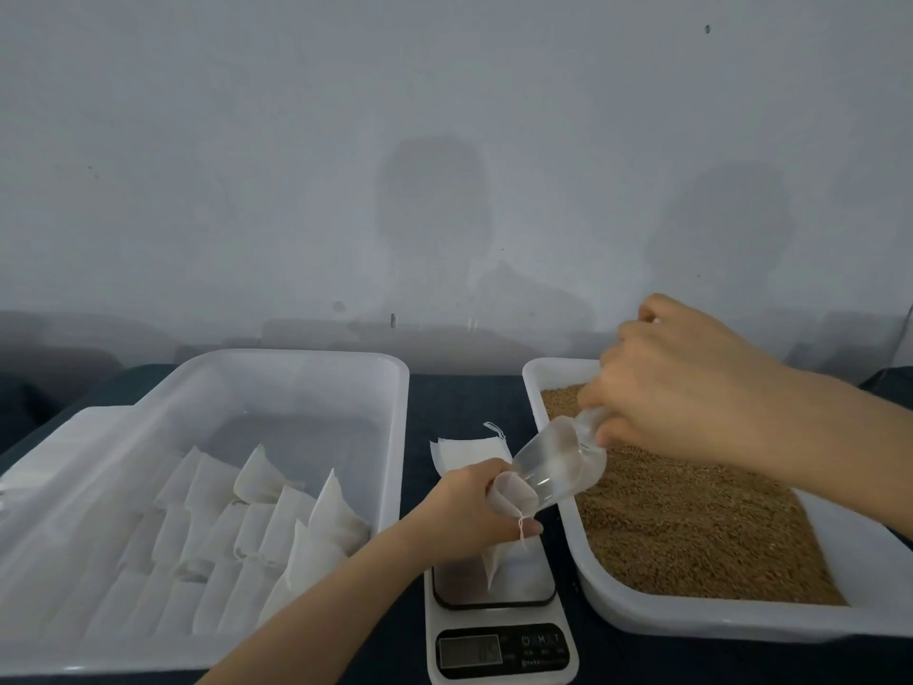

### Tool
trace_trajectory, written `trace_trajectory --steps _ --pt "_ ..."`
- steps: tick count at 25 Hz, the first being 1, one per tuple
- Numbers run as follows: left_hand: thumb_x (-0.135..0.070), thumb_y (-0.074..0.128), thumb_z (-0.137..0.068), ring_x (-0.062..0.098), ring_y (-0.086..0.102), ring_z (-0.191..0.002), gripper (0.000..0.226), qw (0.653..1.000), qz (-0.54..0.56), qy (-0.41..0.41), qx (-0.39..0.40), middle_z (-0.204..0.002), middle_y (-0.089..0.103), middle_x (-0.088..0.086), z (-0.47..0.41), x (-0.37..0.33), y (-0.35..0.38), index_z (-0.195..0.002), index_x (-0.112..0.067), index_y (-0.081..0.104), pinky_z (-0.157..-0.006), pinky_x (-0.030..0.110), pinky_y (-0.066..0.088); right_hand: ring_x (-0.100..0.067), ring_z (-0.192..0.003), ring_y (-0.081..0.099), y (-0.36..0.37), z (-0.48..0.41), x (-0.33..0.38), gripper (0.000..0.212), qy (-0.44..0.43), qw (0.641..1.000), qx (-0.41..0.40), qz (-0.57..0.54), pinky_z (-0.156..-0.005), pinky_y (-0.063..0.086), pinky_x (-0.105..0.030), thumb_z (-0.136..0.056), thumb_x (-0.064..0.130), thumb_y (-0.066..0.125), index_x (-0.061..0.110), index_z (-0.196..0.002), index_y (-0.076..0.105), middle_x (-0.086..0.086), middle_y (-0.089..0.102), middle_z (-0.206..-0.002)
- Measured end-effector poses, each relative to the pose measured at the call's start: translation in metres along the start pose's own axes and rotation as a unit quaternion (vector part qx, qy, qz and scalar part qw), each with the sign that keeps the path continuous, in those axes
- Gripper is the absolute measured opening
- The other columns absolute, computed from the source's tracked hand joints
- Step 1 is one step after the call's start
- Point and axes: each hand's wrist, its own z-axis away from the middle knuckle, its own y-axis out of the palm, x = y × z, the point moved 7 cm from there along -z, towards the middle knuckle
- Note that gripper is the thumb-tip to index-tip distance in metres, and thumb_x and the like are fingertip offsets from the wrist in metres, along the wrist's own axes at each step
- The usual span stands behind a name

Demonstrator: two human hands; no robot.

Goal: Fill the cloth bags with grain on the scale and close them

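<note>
Plainly the cloth bag (498,561) is a soft, light thing with no stiffness of its own. The left hand (469,506) grips it round the neck, fingers curled to keep the mouth gaping. Its limp lower end hangs down to the platform of the scale (499,610), at the near middle of the bench (464,402). The neck is the right place to take it, I judge, since held lower it would fold shut. Its drawstring (521,529) dangles by the thumb.

The right hand (677,388) is wrapped round the handle of a clear scoop (558,462), tipped down leftward with its lip at the bag's mouth. It is smooth plastic, likely slippery, and I can see no grain inside it.

To the right, a white tray (691,622) holds a deep bed of brown grain (691,526), loose stuff that would spill easily. To the left, a larger tray (296,370) holds rows of white bags (276,526); whether they are filled I cannot tell. A few flat spare bags (469,449) lie just beyond the scale.
</note>
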Motion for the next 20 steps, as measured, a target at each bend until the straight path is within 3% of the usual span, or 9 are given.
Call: trace_trajectory --steps 3,5,8,10,12,14,17,20 --pt "-0.046 0.073 -0.079 0.008 0.056 -0.096 0.055 1.000 -0.014 -0.020 -0.002 -0.113 0.056 -0.009 0.002 0.005 -0.002 -0.125 -0.028 0.048 -0.073 0.014 0.044 -0.021 -0.075 0.045 -0.007 -0.003 0.018 0.011 0.002 0.999 -0.012 0.043 -0.084 0.031 -0.036 -0.089 0.027 0.052 0.027 -0.087 0.063 0.006 0.062 -0.081" --pt "-0.043 0.072 -0.080 0.009 0.056 -0.097 0.055 1.000 -0.003 -0.026 -0.006 -0.114 0.055 -0.008 0.002 0.006 -0.003 -0.126 -0.027 0.047 -0.073 0.014 0.044 -0.020 -0.071 0.046 -0.011 0.001 0.022 0.010 0.008 0.996 -0.042 0.074 -0.086 0.038 -0.038 -0.083 0.021 0.059 0.028 -0.081 0.067 0.007 0.061 -0.073" --pt "-0.041 0.071 -0.082 0.009 0.056 -0.097 0.052 1.000 0.012 -0.026 -0.006 -0.111 0.054 -0.010 0.001 0.007 -0.003 -0.126 -0.027 0.048 -0.075 0.016 0.046 -0.021 -0.068 0.056 -0.017 0.018 0.008 0.006 0.039 0.987 -0.138 0.073 -0.085 0.044 -0.040 -0.072 0.035 0.073 0.029 -0.072 0.071 0.006 0.063 -0.063" --pt "-0.040 0.071 -0.082 0.011 0.057 -0.098 0.048 0.999 0.015 -0.029 -0.007 -0.112 0.055 -0.008 0.001 0.009 -0.002 -0.123 -0.029 0.049 -0.077 0.018 0.048 -0.025 -0.073 0.061 -0.009 0.031 -0.015 0.024 0.071 0.984 -0.152 0.053 -0.087 0.041 -0.044 -0.074 0.046 0.065 0.026 -0.082 0.074 0.001 0.068 -0.071" --pt "-0.040 0.071 -0.082 0.011 0.056 -0.097 0.045 1.000 0.012 -0.027 -0.009 -0.111 0.055 -0.008 0.001 0.009 -0.002 -0.119 -0.031 0.049 -0.072 0.014 0.046 -0.029 -0.071 0.062 0.002 0.045 -0.040 0.030 0.120 0.979 -0.162 0.036 -0.083 0.040 -0.046 -0.070 0.045 0.067 0.019 -0.083 0.075 -0.006 0.069 -0.072" --pt "-0.041 0.071 -0.082 0.010 0.055 -0.094 0.043 1.000 0.008 -0.024 -0.009 -0.109 0.053 -0.009 0.001 0.010 -0.002 -0.117 -0.033 0.047 -0.066 0.011 0.044 -0.031 -0.067 0.063 0.028 0.058 -0.061 0.032 0.162 0.976 -0.143 0.033 -0.079 0.037 -0.045 -0.067 0.044 0.074 0.016 -0.082 0.076 -0.008 0.070 -0.072" --pt "-0.042 0.071 -0.081 0.007 0.054 -0.089 0.041 1.000 0.005 -0.021 -0.010 -0.106 0.052 -0.011 0.001 0.010 -0.002 -0.113 -0.037 0.045 -0.063 0.010 0.042 -0.025 -0.071 0.063 0.086 0.073 -0.074 0.049 0.205 0.976 -0.069 0.008 -0.077 0.032 -0.037 -0.078 0.065 0.046 0.029 -0.094 0.075 0.002 0.071 -0.078" --pt "-0.044 0.071 -0.080 0.004 0.053 -0.084 0.041 1.000 0.004 -0.022 -0.010 -0.105 0.051 -0.013 0.000 0.011 -0.001 -0.110 -0.041 0.043 -0.062 0.009 0.041 -0.004 -0.093 0.057 0.153 0.083 -0.066 0.047 0.214 0.975 0.055 0.013 -0.087 0.032 -0.028 -0.082 0.069 0.032 0.054 -0.123 0.050 0.022 0.063 -0.103"
